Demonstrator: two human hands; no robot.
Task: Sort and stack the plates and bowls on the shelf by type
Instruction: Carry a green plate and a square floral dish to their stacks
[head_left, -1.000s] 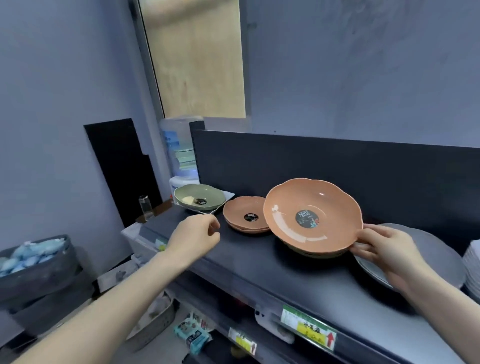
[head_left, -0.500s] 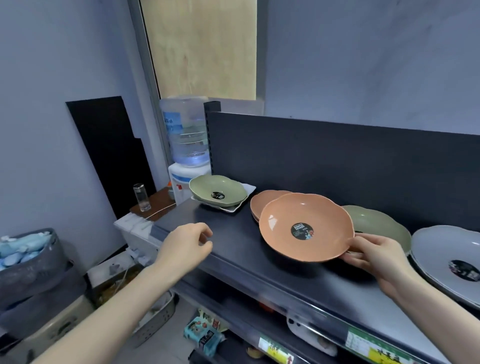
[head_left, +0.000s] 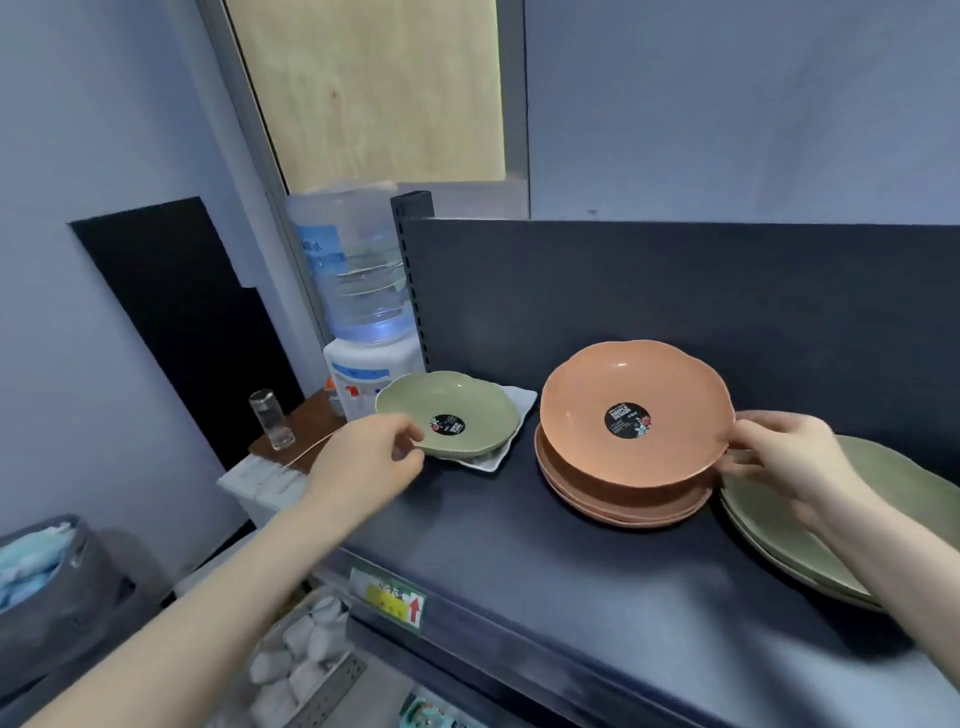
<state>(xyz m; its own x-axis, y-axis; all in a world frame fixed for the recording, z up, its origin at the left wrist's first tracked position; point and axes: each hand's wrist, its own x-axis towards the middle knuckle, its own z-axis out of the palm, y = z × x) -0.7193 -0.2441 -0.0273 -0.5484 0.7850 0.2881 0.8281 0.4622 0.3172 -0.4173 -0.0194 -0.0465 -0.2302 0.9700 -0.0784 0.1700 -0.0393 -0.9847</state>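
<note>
Head view: right hand (head_left: 779, 457), pinching orange scalloped plate (head_left: 634, 415), has brought it over matching centre stack (head_left: 623, 506); left hand (head_left: 363, 462) now grips green scalloped bowl (head_left: 452, 410), likely next.

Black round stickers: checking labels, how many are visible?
2: one inside the green bowl the left hand grips, one inside the top orange plate the right hand holds. The orange stack beneath may hide more.

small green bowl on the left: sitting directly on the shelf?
No, the small green bowl rests on a white square plate, which lies on the shelf.
</note>
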